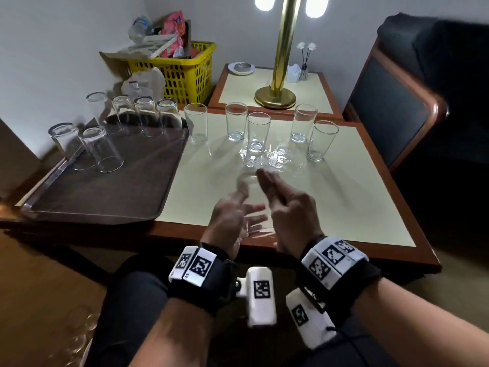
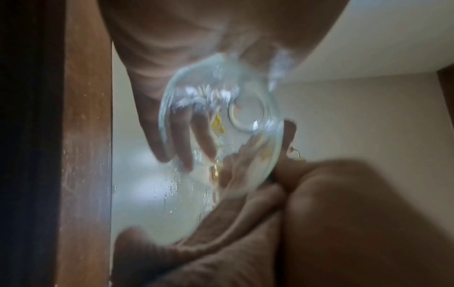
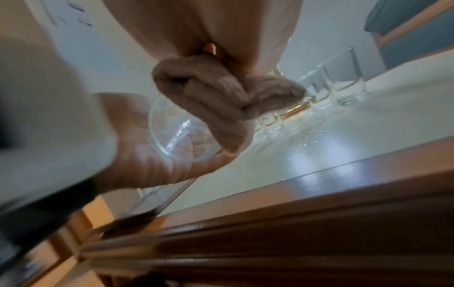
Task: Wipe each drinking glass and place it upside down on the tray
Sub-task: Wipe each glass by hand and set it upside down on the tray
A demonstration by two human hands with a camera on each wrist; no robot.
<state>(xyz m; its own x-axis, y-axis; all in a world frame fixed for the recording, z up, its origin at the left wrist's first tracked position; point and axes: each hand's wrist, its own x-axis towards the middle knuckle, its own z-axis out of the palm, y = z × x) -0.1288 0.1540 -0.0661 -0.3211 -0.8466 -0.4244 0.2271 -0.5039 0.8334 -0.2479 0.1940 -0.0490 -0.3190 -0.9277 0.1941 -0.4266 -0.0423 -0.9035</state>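
I hold a clear drinking glass [image 1: 247, 186] tilted above the table's front edge, between both hands. My left hand [image 1: 230, 215] wraps its fingers [image 2: 176, 136] round the glass [image 2: 221, 126], whose mouth faces my wrists. My right hand [image 1: 288, 207] lies against the right side of the glass [image 3: 176, 139], its fingers [image 3: 216, 97] curled at the rim. Everything here is motion-blurred, and I see no cloth clearly. Several glasses [image 1: 100, 149] stand upside down on the brown tray [image 1: 105, 189] at the left. Several upright glasses [image 1: 258, 133] stand at the back of the table.
Water drops [image 1: 275, 160] lie on the cream tabletop in front of the upright glasses. A brass lamp [image 1: 277, 96] stands on the side table behind. A yellow basket [image 1: 185, 72] sits at the back left and a dark armchair [image 1: 397, 115] at the right.
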